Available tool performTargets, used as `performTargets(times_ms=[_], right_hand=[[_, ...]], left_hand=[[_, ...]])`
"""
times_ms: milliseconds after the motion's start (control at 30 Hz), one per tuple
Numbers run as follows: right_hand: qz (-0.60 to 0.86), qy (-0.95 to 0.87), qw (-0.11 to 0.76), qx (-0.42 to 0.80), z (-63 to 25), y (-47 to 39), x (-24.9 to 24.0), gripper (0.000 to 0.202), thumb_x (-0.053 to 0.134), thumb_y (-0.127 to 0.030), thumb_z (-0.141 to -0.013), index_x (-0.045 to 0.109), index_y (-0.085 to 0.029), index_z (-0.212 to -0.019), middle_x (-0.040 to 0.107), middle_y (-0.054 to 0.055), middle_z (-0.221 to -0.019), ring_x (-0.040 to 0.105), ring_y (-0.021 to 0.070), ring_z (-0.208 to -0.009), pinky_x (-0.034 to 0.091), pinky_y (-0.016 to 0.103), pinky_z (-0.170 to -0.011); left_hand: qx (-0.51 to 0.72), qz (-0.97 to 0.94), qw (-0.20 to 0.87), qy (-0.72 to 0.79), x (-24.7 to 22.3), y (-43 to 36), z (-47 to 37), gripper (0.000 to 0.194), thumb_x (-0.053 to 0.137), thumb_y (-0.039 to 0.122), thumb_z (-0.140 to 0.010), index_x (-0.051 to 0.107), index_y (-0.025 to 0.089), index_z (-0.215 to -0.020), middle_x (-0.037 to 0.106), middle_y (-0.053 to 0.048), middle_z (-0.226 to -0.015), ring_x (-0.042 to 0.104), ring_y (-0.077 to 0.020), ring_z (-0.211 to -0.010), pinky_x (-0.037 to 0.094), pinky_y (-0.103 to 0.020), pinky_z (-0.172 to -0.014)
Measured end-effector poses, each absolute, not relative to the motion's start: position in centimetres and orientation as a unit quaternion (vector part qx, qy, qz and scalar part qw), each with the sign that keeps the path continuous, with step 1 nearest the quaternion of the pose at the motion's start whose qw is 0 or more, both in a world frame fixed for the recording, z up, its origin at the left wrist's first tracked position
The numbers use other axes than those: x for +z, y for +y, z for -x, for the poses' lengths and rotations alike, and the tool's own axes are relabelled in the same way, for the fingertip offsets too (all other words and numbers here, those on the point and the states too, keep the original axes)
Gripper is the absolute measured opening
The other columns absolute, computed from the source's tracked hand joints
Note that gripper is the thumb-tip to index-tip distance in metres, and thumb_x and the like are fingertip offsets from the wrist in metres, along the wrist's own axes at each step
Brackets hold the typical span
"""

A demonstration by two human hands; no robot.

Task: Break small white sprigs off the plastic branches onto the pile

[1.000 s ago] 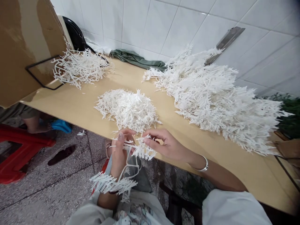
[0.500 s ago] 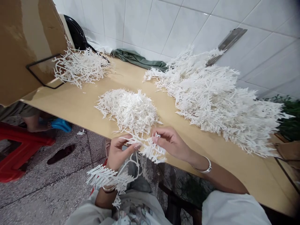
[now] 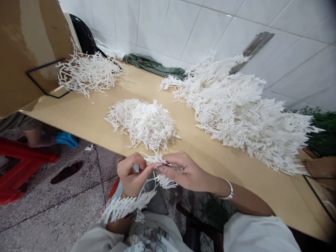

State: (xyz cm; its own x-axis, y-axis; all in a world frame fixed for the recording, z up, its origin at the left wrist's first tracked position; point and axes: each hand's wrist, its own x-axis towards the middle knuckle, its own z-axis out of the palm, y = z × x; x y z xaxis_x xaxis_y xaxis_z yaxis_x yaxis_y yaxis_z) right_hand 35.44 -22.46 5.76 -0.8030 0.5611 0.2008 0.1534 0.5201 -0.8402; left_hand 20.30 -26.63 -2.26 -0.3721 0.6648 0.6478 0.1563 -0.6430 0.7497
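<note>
My left hand is closed in a pinch on a white branching plastic sprig in front of my lap. From the other side my right hand grips the same sprig, its thumb and fingertips close to my left thumb. Feathery white tips stick out below the right fingers. Another white sprig hangs across my left wrist, linked by thin stems to the piece in my hands. Just beyond my hands lies a mound of short white sprigs on the table.
A large heap of white sprigs fills the right side. Bare white stems lie at the back left beside a cardboard box. Green cloth runs along the tiled wall. A red stool and another person's foot in a blue slipper are at left.
My hands have come together, the right one moving in to the left. The sprig between them is now bunched and more covered by my fingers. The hanging sprig has swung slightly.
</note>
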Motion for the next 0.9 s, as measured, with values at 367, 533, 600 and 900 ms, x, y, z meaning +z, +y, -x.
performTargets(times_ms=[367, 533, 600, 900], right_hand=[[0.214, -0.836, 0.227, 0.452, -35.4, -23.1, 5.1, 0.025, 0.043, -0.03, -0.094, 0.049, -0.015, -0.074, 0.043, -0.002, -0.064, 0.039, 0.009, -0.057, 0.032, 0.021, -0.054], [0.218, -0.808, 0.261, 0.482, -35.1, -23.2, 4.9, 0.026, 0.044, -0.028, -0.094, 0.05, -0.015, -0.073, 0.045, -0.002, -0.063, 0.04, 0.0084, -0.056, 0.034, 0.02, -0.055], [0.227, -0.797, 0.263, 0.494, -35.1, -23.2, 4.9, 0.027, 0.045, -0.028, -0.094, 0.051, -0.015, -0.071, 0.044, -0.002, -0.061, 0.039, 0.0081, -0.055, 0.034, 0.02, -0.054], [0.265, -0.696, 0.237, 0.623, -35.3, -23.0, 4.5, 0.033, 0.053, -0.04, -0.089, 0.057, -0.013, -0.069, 0.049, -0.001, -0.061, 0.043, 0.0079, -0.054, 0.032, 0.02, -0.049]], left_hand=[[0.57, -0.665, 0.24, 0.418, -1.8, -27.1, -20.1, 0.039, 0.045, 0.046, -0.091, 0.048, 0.018, -0.065, 0.048, 0.002, -0.057, 0.046, -0.0122, -0.054, 0.033, -0.025, -0.053], [0.563, -0.66, 0.24, 0.436, -1.9, -27.1, -20.1, 0.038, 0.043, 0.034, -0.094, 0.046, 0.018, -0.06, 0.047, 0.002, -0.054, 0.042, -0.0113, -0.051, 0.031, -0.026, -0.053], [0.571, -0.647, 0.243, 0.444, -1.9, -27.2, -20.2, 0.039, 0.043, 0.032, -0.094, 0.045, 0.018, -0.058, 0.046, 0.002, -0.052, 0.039, -0.011, -0.049, 0.03, -0.026, -0.052], [0.582, -0.594, 0.275, 0.482, -2.2, -27.0, -19.6, 0.015, 0.046, 0.029, -0.093, 0.051, 0.019, -0.083, 0.044, 0.005, -0.056, 0.04, -0.0094, -0.047, 0.03, -0.024, -0.051]])
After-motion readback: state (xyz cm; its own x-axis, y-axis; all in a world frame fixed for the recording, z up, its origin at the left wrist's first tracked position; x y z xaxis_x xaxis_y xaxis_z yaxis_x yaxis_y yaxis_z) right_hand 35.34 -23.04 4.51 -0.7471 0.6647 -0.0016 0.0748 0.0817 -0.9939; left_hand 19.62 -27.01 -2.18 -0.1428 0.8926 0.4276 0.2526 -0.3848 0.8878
